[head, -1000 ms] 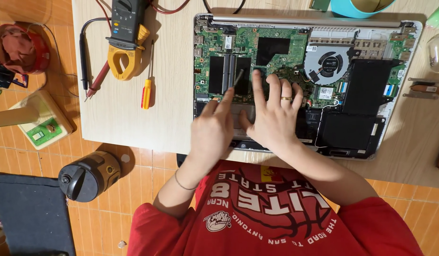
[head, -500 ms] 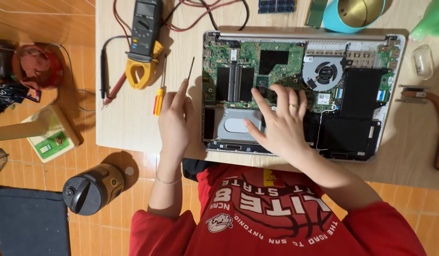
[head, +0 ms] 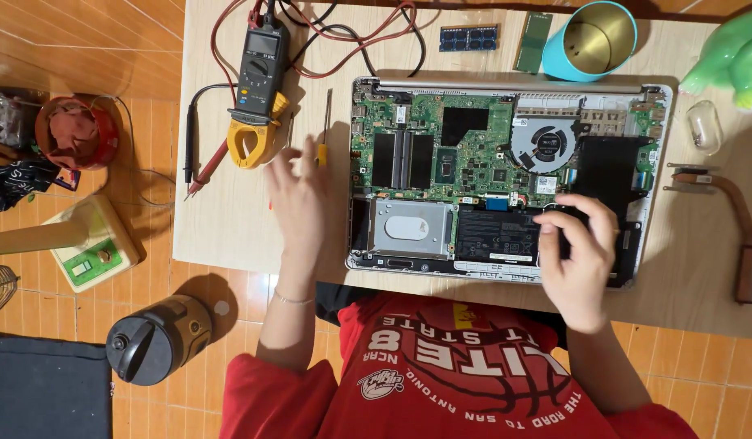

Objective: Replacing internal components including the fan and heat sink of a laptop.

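An opened laptop point(head: 506, 83) lies bottom-up on the wooden desk, showing its green board point(head: 473, 154), fan point(head: 546, 142), silver drive point(head: 408, 228) and black battery point(head: 498, 236). My right hand point(head: 577, 252) is at the laptop's lower right, with thumb and fingers curled onto the battery's black end. My left hand point(head: 299, 199) hovers over the desk just left of the laptop, fingers spread and holding nothing. Its fingertips are close to a yellow-handled screwdriver point(head: 320, 146).
A yellow clamp meter point(head: 258, 89) with red and black leads lies at the desk's upper left. Memory sticks point(head: 469, 38), a teal cup point(head: 591, 41), a green toy point(head: 729, 57) and a copper heat pipe point(head: 737, 219) sit around the laptop. A dark jug point(head: 152, 337) stands on the floor.
My right hand slid from the drive area to the battery at the laptop's lower right. My left hand left the laptop and moved to the desk beside the screwdriver.
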